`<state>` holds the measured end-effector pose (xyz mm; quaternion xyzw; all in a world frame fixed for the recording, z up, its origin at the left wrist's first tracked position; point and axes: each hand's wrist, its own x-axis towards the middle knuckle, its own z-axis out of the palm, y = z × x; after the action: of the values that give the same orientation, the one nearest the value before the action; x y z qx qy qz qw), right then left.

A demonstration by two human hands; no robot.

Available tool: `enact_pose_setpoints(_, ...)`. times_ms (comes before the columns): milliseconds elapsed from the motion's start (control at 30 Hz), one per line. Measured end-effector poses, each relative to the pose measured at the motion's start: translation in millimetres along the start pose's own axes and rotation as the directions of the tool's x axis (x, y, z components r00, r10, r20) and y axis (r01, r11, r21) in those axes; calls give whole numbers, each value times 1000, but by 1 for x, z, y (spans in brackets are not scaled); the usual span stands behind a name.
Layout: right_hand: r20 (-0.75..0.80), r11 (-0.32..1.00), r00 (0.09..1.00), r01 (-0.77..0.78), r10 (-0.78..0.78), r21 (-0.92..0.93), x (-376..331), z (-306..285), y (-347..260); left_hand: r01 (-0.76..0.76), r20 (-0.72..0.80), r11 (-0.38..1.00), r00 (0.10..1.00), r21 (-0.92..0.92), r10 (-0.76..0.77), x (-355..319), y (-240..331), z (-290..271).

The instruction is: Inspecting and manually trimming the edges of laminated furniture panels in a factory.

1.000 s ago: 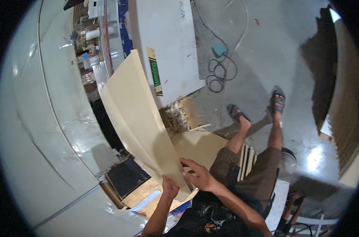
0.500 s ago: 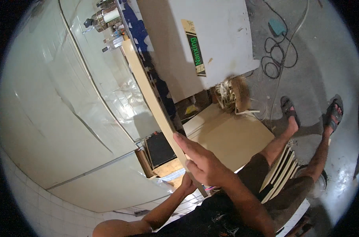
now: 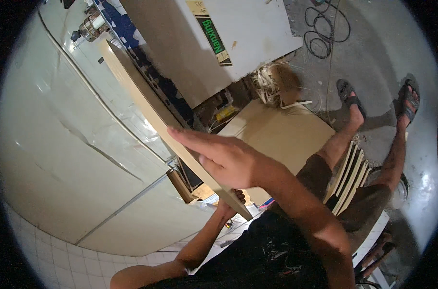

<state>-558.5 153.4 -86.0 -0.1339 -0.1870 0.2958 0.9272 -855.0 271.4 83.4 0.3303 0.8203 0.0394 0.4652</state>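
The long cream board stands edge-up in front of you, slanting from the upper left down to your waist. Your left hand is clamped around its lower end, fingertips showing on the far side. Your right hand lies higher up, fingers straight and together, its fingertips against the board's edge rather than wrapped around it. The two hands are apart but near each other.

Just right of the board's upper part runs a blue strip with chipped paint, and beside that a white panel bearing a black-and-green label. Below the panel you have a tangle of pale shavings and a flat tan sheet. Pale slats lie between your legs. Your dark sandals rest on the grey floor, below a looped black cable.
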Motion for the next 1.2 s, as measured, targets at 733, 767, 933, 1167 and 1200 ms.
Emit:
enact_pose_setpoints(733,79,816,895,-361,440,-452,-70,96,14,-808,246,-122,29,576,969,58,228,163)
enact_pose_setpoints(767,71,754,898,-320,435,-574,-69,99,20,-815,304,-129,60,564,951,50,250,188)
enact_pose_setpoints(933,36,810,883,-413,468,-416,-62,91,48,-779,228,31,221,626,948,53,302,244)
enact_pose_setpoints(1167,-208,235,968,-237,143,-943,131,15,-65,-655,209,24,275,755,938,43,311,248)
enact_pose_setpoints(1200,-100,92,987,-112,125,-989,163,6,-74,-650,215,20,280,760,936,42,312,252)
